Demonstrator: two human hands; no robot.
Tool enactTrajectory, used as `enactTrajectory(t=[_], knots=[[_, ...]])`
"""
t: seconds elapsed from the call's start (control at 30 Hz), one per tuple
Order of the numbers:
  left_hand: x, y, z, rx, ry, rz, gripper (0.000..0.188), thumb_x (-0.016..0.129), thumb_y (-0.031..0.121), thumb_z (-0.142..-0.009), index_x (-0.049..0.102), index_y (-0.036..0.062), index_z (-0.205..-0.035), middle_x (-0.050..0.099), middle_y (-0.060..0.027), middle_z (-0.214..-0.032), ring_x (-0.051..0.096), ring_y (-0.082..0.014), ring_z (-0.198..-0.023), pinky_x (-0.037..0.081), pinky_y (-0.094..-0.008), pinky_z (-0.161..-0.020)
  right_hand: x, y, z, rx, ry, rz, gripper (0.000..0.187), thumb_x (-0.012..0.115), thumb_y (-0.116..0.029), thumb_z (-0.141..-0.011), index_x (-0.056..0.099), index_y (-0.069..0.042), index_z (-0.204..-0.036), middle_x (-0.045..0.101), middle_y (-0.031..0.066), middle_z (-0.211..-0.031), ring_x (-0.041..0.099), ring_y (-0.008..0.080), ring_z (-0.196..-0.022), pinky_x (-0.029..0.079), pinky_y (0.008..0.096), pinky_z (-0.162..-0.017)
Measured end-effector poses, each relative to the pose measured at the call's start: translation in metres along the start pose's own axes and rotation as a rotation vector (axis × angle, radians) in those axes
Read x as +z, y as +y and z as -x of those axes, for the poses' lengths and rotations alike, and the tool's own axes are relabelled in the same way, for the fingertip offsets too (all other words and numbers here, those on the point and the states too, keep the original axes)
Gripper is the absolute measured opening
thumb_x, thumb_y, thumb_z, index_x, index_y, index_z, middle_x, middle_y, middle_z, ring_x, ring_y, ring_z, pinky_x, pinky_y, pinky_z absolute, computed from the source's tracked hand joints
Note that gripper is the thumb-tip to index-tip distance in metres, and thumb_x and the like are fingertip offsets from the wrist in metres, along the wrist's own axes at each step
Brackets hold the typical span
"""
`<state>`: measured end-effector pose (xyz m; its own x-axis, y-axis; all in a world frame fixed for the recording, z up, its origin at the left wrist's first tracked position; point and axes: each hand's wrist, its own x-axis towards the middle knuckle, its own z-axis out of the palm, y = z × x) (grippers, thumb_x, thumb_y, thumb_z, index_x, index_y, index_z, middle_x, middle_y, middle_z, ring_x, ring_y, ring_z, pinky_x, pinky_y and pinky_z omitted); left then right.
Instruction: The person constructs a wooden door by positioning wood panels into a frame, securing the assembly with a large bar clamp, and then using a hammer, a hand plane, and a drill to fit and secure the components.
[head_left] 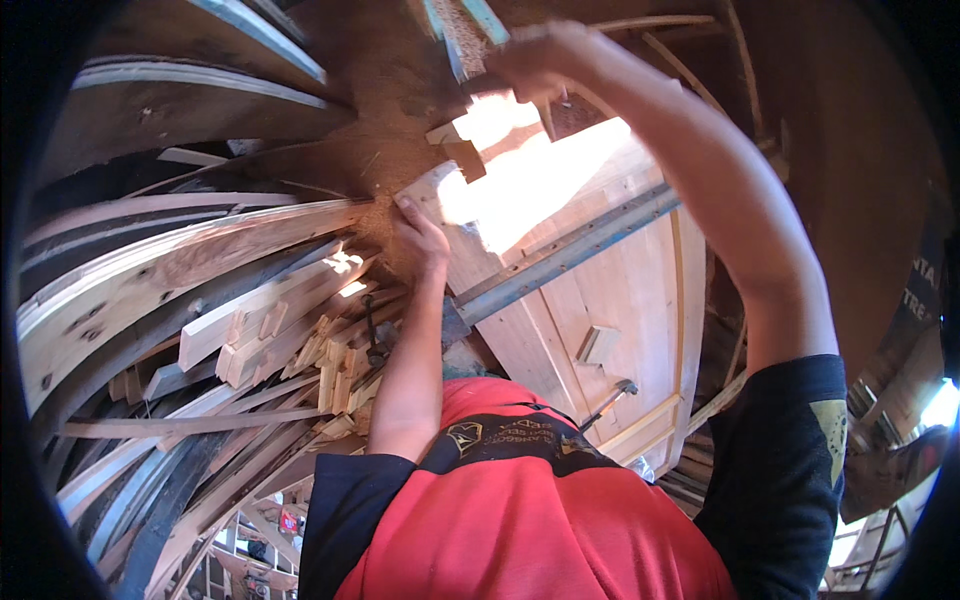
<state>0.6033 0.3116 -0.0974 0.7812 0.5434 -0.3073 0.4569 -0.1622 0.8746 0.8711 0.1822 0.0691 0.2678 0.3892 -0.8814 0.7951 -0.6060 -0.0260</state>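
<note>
Left hand (425, 238), 11 o'clock of centre: closed around the left end of a pale wooden board (436, 190), thumb along the edge, remaining fingers mostly hidden. Right hand (535, 68), between 12 and 1 o'clock: fingers bent downward, blurred; cannot tell how far closed or whether it has hold of the dark item just beside it. Board runs from 11 toward 1 o'clock, part washed out by sun; small brown wood block (466, 158) at 12, between the hands.

Below the board, a pale wooden panel (640, 290) spreads from centre to 4 o'clock. Blue-grey metal clamp bar (565, 259) crosses it slantwise. On the panel at 4: square wooden block (598, 345) and hammer (611, 399), apart from each other.

Sawdust (384, 214) just left of the left hand. Long planks (120, 300) stacked around 9; notched wooden pieces (340, 378) at 8.
</note>
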Motion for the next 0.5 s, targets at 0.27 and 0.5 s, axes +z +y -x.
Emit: enactTrajectory(t=[0.27,0.5], knots=[[0.003,0.006,0.0,-0.022,0.003,-0.17,0.061,0.03,0.045,-0.105,0.053,-0.0101,-0.12,0.061,-0.0342,-0.111,0.061,-0.0496,-0.102,0.048,-0.053,-0.082,-0.084,0.09,0.099,0.561,0.835,-0.036,0.036,0.06,-0.018,-0.083,0.061,-0.003,-0.115,0.071,0.0203,-0.1,0.071,0.0347,-0.094,0.058,0.0453,-0.076],[0.003,0.007,0.003,-0.028,0.043,-0.183,0.06,0.032,0.042,-0.106,0.054,-0.0117,-0.119,0.063,-0.0344,-0.107,0.061,-0.0497,-0.1,0.048,-0.0538,-0.081,0.174,0.134,0.047,0.637,0.388,0.022,0.035,0.07,-0.023,-0.08,0.069,-0.016,-0.115,0.072,0.0112,-0.107,0.07,0.0292,-0.097,0.056,0.041,-0.084]])
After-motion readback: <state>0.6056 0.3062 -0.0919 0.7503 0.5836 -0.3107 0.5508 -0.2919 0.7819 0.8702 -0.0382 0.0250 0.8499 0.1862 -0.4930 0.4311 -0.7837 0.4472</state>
